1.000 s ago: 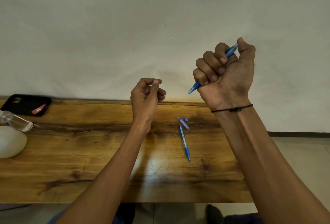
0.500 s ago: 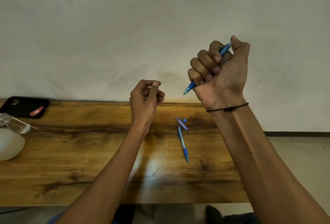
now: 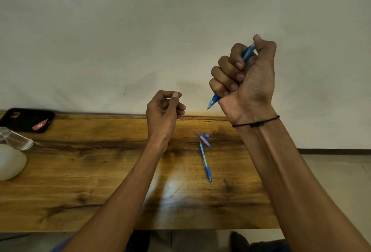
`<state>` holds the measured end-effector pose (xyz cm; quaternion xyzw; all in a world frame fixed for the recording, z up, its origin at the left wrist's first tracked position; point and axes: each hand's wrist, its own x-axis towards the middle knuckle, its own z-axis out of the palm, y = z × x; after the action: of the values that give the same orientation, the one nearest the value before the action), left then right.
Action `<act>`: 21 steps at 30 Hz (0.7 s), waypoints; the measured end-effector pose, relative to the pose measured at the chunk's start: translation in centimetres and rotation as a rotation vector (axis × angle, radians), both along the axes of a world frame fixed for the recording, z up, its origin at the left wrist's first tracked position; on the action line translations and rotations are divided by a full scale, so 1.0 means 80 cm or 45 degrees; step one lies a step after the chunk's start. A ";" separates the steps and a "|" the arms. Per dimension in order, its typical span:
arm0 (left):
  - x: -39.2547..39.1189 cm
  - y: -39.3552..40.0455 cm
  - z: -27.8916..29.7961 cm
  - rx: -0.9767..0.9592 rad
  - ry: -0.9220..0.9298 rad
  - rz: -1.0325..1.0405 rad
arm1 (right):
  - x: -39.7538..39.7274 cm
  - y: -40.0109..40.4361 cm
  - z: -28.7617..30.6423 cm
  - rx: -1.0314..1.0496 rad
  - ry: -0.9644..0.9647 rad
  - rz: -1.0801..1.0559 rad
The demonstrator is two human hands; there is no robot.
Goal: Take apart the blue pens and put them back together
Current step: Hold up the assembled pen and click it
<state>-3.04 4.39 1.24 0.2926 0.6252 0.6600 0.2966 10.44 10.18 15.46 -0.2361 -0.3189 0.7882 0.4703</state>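
Observation:
My right hand (image 3: 247, 83) is raised above the wooden table (image 3: 80, 171), closed in a fist around a blue pen (image 3: 213, 101). Its tip points down and left, and its top end shows by my thumb. My left hand (image 3: 163, 111) is also raised, left of the pen tip, with fingers curled and thumb pressed to forefinger; nothing shows between them. On the table below lies a second blue pen body (image 3: 205, 163), tip towards me. A lilac tube piece (image 3: 203, 139) and a tiny blue cap (image 3: 207, 135) lie at its far end.
A black phone (image 3: 24, 118) with a small red item (image 3: 40, 125) on it lies at the far left of the table. A clear bottle (image 3: 17, 139) and a white rounded object (image 3: 10, 161) sit at the left edge. A plain wall stands behind.
My right hand with the pen has drifted slightly left, closer to my left hand. My left hand keeps the same pinched pose. The parts on the table have not moved.

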 end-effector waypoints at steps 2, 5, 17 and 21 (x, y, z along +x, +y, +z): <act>0.000 0.000 0.000 0.004 -0.004 -0.002 | -0.001 0.000 0.001 0.034 -0.030 0.005; -0.001 0.000 0.001 0.000 -0.014 0.003 | -0.003 -0.002 0.003 0.101 -0.103 0.015; 0.002 -0.001 0.009 0.002 0.010 0.004 | -0.010 -0.003 0.006 0.115 -0.285 0.037; 0.002 -0.001 0.010 0.006 0.010 0.001 | -0.010 -0.003 0.004 0.100 -0.277 0.028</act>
<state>-2.86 4.28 2.06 0.2957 0.6249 0.6605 0.2930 9.60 9.91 15.74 -0.2982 -0.4012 0.7499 0.4333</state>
